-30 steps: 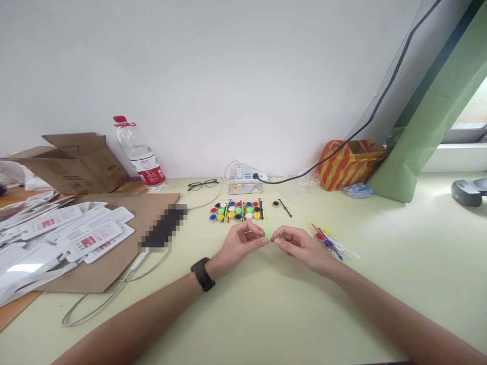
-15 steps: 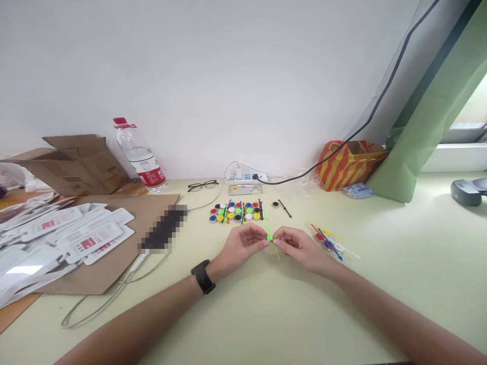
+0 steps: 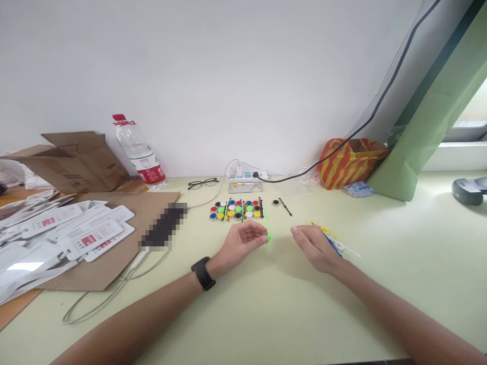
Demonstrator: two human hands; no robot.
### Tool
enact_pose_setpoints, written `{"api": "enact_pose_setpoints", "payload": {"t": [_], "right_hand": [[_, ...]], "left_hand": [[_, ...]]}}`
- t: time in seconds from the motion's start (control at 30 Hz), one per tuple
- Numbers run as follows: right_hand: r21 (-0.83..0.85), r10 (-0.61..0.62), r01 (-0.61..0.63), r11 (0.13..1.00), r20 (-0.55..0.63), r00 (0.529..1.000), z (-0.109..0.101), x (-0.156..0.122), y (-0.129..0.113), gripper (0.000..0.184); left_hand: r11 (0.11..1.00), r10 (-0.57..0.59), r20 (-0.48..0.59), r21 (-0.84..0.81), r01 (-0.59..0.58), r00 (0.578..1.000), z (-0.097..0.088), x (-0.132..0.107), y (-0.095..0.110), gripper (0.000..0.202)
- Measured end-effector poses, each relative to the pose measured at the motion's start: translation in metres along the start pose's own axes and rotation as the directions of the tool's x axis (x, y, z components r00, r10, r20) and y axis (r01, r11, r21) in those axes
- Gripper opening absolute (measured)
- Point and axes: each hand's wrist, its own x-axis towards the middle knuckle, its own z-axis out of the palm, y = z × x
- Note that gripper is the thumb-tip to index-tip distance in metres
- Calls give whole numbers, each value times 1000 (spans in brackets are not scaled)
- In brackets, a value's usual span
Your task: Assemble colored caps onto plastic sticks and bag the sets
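Observation:
My left hand (image 3: 243,242), with a black band on its wrist, pinches a thin green cable tie (image 3: 268,234) by its head; the strip points away toward a cluster of small coloured round caps and ties (image 3: 236,210). My right hand (image 3: 314,246) hovers apart from the tie, to its right, fingers loosely spread and holding nothing. Just beyond my right hand lies a small pile of red, blue and yellow ties with caps (image 3: 332,240). A black cap with a black tie (image 3: 281,204) lies farther back.
A pixelated dark phone (image 3: 163,228) with a white cable, white packaged cards (image 3: 64,233) on cardboard and an open box (image 3: 72,159) fill the left. Water bottle (image 3: 139,152), glasses (image 3: 203,184), power strip (image 3: 245,177), striped bag (image 3: 348,163), green paper bag (image 3: 426,121) line the wall.
My right hand let go of the green tie and moved right, opening. My left hand kept its pinch on the tie and stayed in place.

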Motion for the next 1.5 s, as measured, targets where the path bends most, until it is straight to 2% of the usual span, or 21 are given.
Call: {"api": "enact_pose_setpoints", "payload": {"t": [0.07, 0.2, 0.27, 0.57, 0.73, 0.8, 0.83, 0.9, 0.93, 1.0, 1.03, 1.07, 1.17, 1.23, 1.3, 1.4, 1.43, 1.5], "right_hand": [[55, -3, 2, 998, 12, 1000, 0, 1, -2, 52], [112, 12, -22, 994, 92, 996, 8, 0, -9, 21], [125, 8, -24, 992, 128, 992, 12, -1, -10, 15], [117, 21, -40, 992, 164, 986, 16, -1, -5, 20], [183, 43, -66, 981, 123, 991, 15, -1, -7, 22], [290, 101, -118, 950, 73, 992, 14, 0, -8, 28], [365, 144, -154, 918, 56, 988, 14, 1, -9, 37], [508, 246, -238, 828, 52, 968, 14, 3, -11, 55], [559, 300, -280, 780, 59, 952, 14, 3, -11, 59], [619, 387, -350, 703, 79, 919, 12, 4, -10, 50], [638, 400, -385, 667, 130, 907, 10, 5, -10, 41], [653, 376, -424, 627, 222, 900, 7, 5, -8, 38], [709, 122, -502, 496, 516, 848, -5, 4, -3, 67], [748, 13, -496, 440, 547, 837, -11, 5, -1, 72], [777, 29, -468, 420, 504, 863, -15, 7, -1, 71], [784, 100, -462, 414, 466, 879, -12, 9, -1, 60], [778, 125, -456, 433, 449, 885, -10, 10, -2, 56], [735, 186, -427, 527, 390, 902, -5, 9, -2, 46]], "left_hand": [[1000, 6, 4, -3, -6, 1000, 0, 0, 0, 28], [1000, 20, 17, 6, -20, 1000, 0, 0, 0, 27], [1000, 21, 26, 17, -21, 999, 0, 0, 0, 26], [1000, 9, 49, 12, -10, 999, 0, -1, -2, 26], [1000, 14, 40, 16, -15, 999, 0, -1, -2, 26], [1000, 24, 20, 14, -25, 1000, 1, -1, -1, 25], [1000, 29, 10, 13, -29, 1000, 2, -1, 0, 25], [999, 34, -11, 11, -34, 999, 3, -1, 1, 25], [999, 38, -23, 11, -38, 999, 3, -1, 2, 24], [999, 50, -43, 13, -49, 998, 3, 0, 2, 24], [998, 59, -50, 15, -58, 997, 2, 0, 1, 24], [998, 69, -58, 18, -68, 996, 2, 0, 1, 24], [996, 88, -90, 31, -86, 992, 1, 1, -2, 24], [996, 87, -95, 35, -84, 992, 0, 1, -2, 24], [996, 81, -73, 36, -78, 994, 1, 1, -2, 24], [996, 75, -44, 43, -73, 996, 1, 1, -2, 24], [996, 73, -41, 46, -71, 996, 1, 1, -2, 24], [997, 69, -36, 47, -67, 997, 1, 0, -2, 24]]}}
